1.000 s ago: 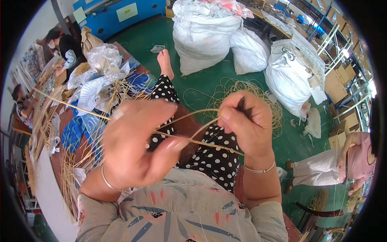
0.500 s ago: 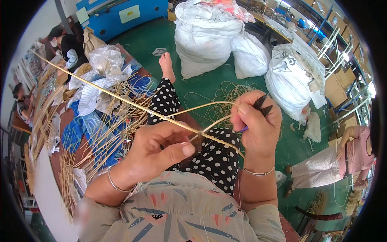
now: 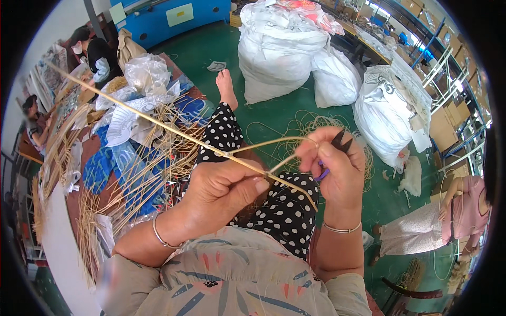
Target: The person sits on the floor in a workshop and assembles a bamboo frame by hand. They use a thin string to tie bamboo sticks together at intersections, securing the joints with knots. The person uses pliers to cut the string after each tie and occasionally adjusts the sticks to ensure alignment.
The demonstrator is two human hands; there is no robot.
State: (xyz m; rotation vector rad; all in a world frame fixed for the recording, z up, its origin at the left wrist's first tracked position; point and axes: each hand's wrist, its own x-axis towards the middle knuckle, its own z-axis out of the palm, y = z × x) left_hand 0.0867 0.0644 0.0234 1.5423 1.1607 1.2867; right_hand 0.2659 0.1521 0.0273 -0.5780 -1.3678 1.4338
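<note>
My left hand point(image 3: 224, 192) pinches a long bamboo stick point(image 3: 153, 120) near its lower right end, thumb pressed by a joint. The stick slants from the far left down to the right, over my lap. A thin bent bamboo strip point(image 3: 274, 139) arches from the stick to my right hand point(image 3: 337, 163). That hand is closed, with the strip's bend at its fingertips. Tucked in the same palm is a pair of scissors point(image 3: 341, 141), its dark blades pointing up and a purple handle showing below the fingers. My left fingertips are partly hidden behind the stick.
Bundled bamboo strips point(image 3: 139, 192) and blue sheets lie on a low table at left. Coiled strips point(image 3: 311, 122) rest on the green floor. Large white sacks point(image 3: 279, 58) stand ahead. Two people sit at far left; a person in pink point(image 3: 466, 205) is at right.
My left thumb has closed onto the stick at the joint. My right hand has turned slightly, showing more of the scissors' purple handle. The whole view has shifted a little.
</note>
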